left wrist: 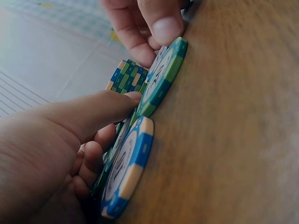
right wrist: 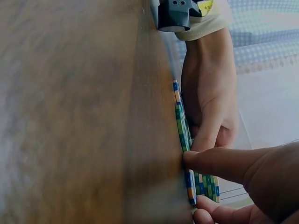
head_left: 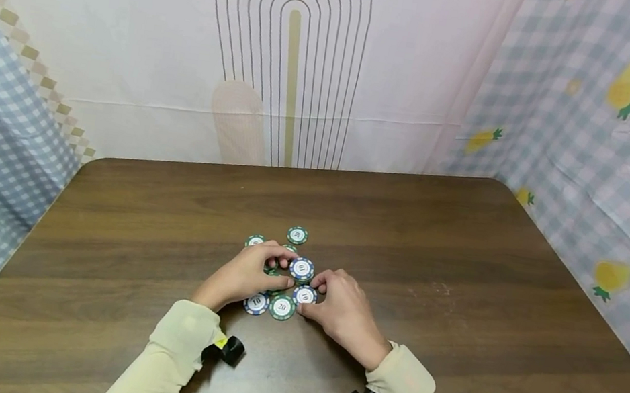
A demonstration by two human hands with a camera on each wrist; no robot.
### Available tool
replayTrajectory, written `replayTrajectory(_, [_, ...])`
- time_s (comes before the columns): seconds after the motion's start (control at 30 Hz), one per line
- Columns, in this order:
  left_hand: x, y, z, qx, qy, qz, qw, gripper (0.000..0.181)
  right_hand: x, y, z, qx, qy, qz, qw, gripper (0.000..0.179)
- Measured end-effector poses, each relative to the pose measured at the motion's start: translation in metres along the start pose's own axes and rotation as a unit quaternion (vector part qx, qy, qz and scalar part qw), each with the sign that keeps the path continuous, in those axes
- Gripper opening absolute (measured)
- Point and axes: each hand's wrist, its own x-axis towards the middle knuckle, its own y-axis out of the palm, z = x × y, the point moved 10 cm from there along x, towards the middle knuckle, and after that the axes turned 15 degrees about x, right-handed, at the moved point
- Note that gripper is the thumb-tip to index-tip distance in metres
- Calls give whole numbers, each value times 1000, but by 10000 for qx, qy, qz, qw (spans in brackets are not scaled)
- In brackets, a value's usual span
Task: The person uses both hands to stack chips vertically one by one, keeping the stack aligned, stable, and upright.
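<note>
Chips on table; stack between left hand, right hand.

Green chips partly hidden
Left hand covers some, exact count unclear. Right wrist view: right hand cut off at right edge; table too blurred for detail.

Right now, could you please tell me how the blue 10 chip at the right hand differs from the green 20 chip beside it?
The blue chip has a blue and cream rim; the green chip mixes two greens. The blue chip reads 10, the green chip 20. The right hand grips the blue chip; neither hand grips the green chip. Both are round with pale centres.
</note>
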Motion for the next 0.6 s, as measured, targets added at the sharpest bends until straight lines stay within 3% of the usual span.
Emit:
replayTrajectory(0.27, [-1, 1, 0, -46, 18, -37, 10000, 35, -4, 3, 11, -651, -414, -53, 9970, 29])
replayTrajectory(0.6, [0, 0, -1, 117, 40, -64, 9999, 34, -8, -2, 17, -572, -707, -118, 9958, 30])
